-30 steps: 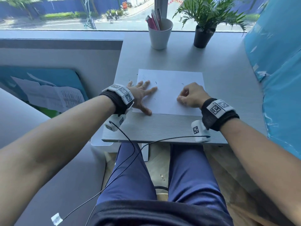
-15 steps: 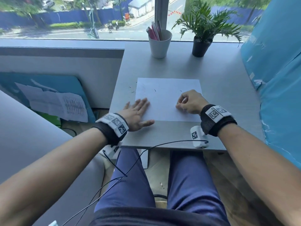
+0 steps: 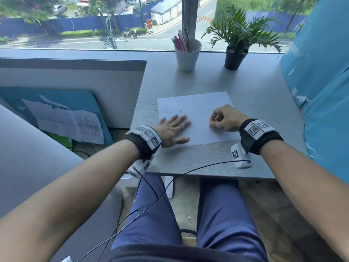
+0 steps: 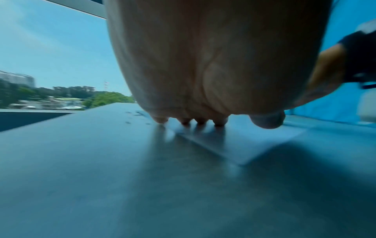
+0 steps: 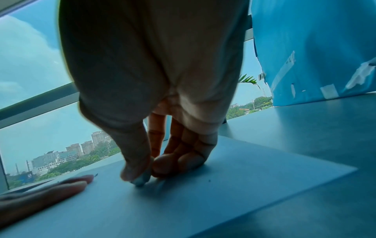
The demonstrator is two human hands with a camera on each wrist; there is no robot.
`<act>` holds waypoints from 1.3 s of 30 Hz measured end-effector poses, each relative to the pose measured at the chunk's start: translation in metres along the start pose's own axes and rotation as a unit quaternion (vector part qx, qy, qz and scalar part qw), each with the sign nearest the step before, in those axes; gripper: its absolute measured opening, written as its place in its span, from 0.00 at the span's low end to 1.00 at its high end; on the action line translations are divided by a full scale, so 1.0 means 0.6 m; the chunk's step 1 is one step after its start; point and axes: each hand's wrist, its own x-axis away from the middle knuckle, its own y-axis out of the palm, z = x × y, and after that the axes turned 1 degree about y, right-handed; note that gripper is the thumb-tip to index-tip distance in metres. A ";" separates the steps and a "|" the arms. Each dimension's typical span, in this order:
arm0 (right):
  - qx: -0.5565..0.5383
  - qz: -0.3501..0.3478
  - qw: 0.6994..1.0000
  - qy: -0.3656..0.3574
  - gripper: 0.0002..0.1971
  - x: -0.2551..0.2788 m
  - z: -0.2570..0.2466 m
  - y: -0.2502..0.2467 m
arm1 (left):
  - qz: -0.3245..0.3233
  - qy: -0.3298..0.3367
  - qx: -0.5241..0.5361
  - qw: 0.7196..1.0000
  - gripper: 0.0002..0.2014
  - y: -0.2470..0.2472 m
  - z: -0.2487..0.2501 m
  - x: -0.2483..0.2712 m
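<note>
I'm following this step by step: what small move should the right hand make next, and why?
Probably lift the right hand slightly, keeping its pinch: its fingers hold a small pale bit against the paper, while the left hand lies flat on it, steadying it. What the bit is, I cannot tell.

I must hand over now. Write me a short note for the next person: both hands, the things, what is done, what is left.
Left hand: fingers flat on the sheet's left edge, holding it down.
Right hand: pinches a small pale piece against the sheet; what it is, unclear.
Done: sheet lies flat on the desk, a few dark bits on it.
Left: probably work the piece over the sheet, then clear the bits.
</note>
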 end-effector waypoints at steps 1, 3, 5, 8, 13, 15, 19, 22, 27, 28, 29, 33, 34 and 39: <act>0.008 0.004 1.000 0.001 0.04 -0.001 -0.002 -0.002 | 0.005 -0.025 0.006 1.000 0.38 -0.005 -0.020 0.000; 0.031 0.016 0.999 0.001 0.04 -0.001 -0.008 -0.007 | 0.015 -0.077 0.022 0.997 0.40 -0.013 -0.049 0.000; 0.071 0.047 0.996 0.005 0.03 -0.003 -0.018 -0.005 | 0.025 -0.118 0.030 0.992 0.43 -0.015 -0.057 -0.003; 0.108 0.108 0.988 0.023 0.02 -0.003 -0.040 0.015 | 0.035 -0.159 0.004 0.987 0.47 -0.010 -0.035 -0.009; 0.119 0.093 0.988 0.017 0.03 -0.003 -0.056 0.042 | 0.096 -0.030 -0.050 0.994 0.43 -0.011 0.033 -0.031; 0.114 0.087 0.989 0.016 0.02 -0.003 -0.049 0.035 | 0.054 0.014 -0.023 0.998 0.41 -0.016 0.046 -0.051; 0.106 0.064 0.992 0.016 0.03 -0.003 -0.029 0.012 | 0.039 -0.024 0.026 0.999 0.39 -0.019 0.008 -0.069; 0.103 0.053 0.993 0.003 0.03 -0.005 -0.021 0.004 | 0.050 -0.096 0.050 0.993 0.41 -0.022 -0.037 -0.052; 0.127 0.024 0.991 -0.029 0.02 0.000 -0.010 -0.019 | 0.059 -0.146 0.021 0.987 0.42 -0.021 -0.062 -0.009; 0.134 0.015 0.990 -0.038 0.02 0.002 -0.004 -0.023 | 0.075 -0.138 0.010 0.988 0.41 -0.022 -0.062 -0.003; 0.140 0.007 0.989 -0.046 0.02 0.004 0.001 -0.028 | 0.094 -0.127 -0.002 0.987 0.39 -0.023 -0.060 0.002; 0.154 0.049 0.986 -0.045 0.05 0.012 0.011 -0.040 | 0.160 -0.069 -0.045 0.984 0.28 -0.023 -0.054 0.014; 0.160 0.088 0.983 -0.035 0.04 0.014 0.010 -0.037 | 0.170 -0.055 -0.058 0.982 0.26 -0.021 -0.053 0.013; 0.168 0.088 0.981 0.041 0.07 0.017 -0.016 0.002 | 0.198 0.024 -0.028 0.979 0.13 -0.023 -0.036 0.008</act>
